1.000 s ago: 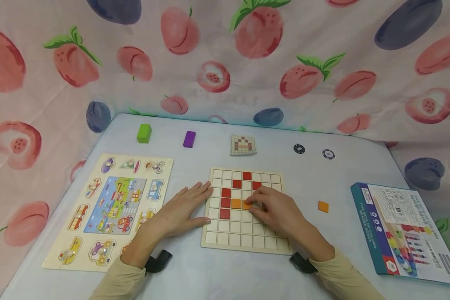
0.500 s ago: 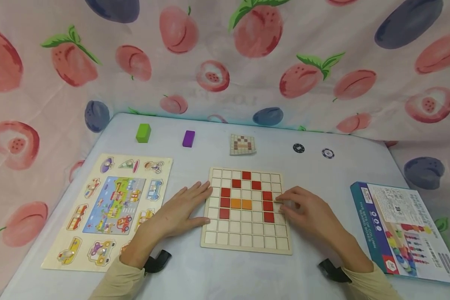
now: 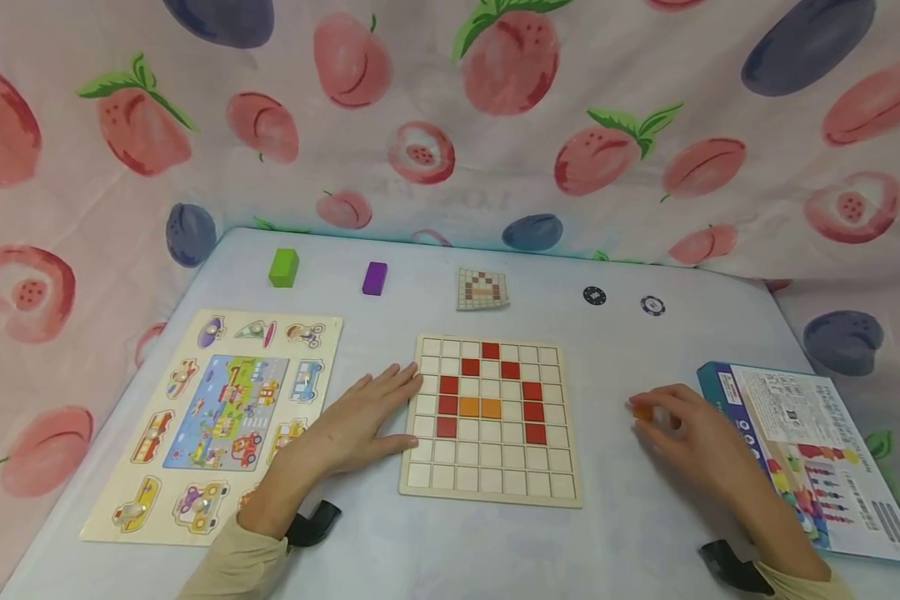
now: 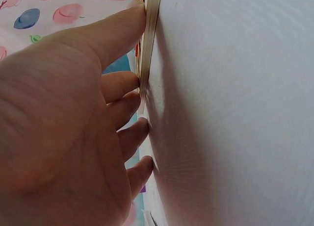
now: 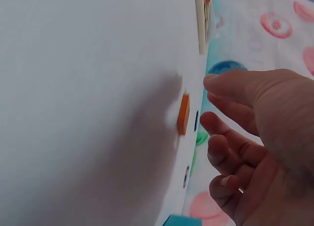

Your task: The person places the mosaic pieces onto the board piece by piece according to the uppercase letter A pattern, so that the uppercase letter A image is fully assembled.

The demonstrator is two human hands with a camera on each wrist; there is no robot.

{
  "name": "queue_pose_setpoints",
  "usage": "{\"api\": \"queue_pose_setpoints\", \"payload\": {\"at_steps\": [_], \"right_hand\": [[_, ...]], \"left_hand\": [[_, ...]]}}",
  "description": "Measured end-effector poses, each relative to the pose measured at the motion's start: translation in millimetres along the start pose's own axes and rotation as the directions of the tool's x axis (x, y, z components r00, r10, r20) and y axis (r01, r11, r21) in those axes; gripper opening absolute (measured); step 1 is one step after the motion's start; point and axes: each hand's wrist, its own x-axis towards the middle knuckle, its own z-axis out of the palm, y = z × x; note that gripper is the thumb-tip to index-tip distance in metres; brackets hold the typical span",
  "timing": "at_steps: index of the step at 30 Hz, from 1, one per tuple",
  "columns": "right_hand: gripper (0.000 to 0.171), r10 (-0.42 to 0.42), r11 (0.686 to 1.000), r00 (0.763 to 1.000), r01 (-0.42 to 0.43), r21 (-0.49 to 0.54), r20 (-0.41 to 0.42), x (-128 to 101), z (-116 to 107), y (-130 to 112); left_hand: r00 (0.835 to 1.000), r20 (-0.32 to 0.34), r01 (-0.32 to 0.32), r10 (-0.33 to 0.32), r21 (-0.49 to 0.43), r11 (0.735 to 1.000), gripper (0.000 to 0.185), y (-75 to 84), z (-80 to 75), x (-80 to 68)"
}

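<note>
A wooden grid board [image 3: 495,458] lies flat on the table, with several red tiles [image 3: 533,412] in an arch and two orange tiles [image 3: 480,407] side by side within it. My left hand [image 3: 360,421] rests with spread fingers at the board's left edge; in the left wrist view its thumb touches the rim. Right of the board, my right hand [image 3: 693,437] hovers over a loose orange tile [image 5: 183,114]. In the right wrist view that tile lies on the table, apart from the loosely bent fingers [image 5: 230,86], which hold nothing.
A picture card [image 3: 482,289] with a grid pattern lies behind the board. Left stands a vehicle puzzle [image 3: 322,333]; right, a boxed toy [image 3: 855,467]. Along the back are a green block [image 3: 283,267], a purple block [image 3: 374,279] and two chips [image 3: 594,296].
My right hand has let go of the second orange tile in the board and moved right, to the loose orange tile. My left hand stays at the board's edge.
</note>
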Motion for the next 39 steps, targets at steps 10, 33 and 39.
{"api": "queue_pose_setpoints", "payload": {"at_steps": [10, 33, 39], "right_hand": [[0.028, 0.014, 0.999, 1.000, -0.014, -0.036, -0.003, -0.9, 4.6, 9.4], [0.021, -0.153, 0.986, 0.988, 0.154, 0.059, -0.034, 17.3, 19.2, -43.7], [0.020, -0.228, 0.971, 0.974, 0.227, 0.074, 0.008, 28.9, 31.5, -78.5]], "left_hand": [[1.000, -0.005, -0.003, 0.003, -0.003, 1.000, 0.083, -2.3, 0.6, -1.5], [1.000, -0.007, -0.006, 0.006, -0.002, 1.000, 0.082, -2.3, 1.7, -0.7], [1.000, -0.002, -0.001, 0.001, -0.006, 1.000, 0.083, -0.8, 1.3, -0.2]]}}
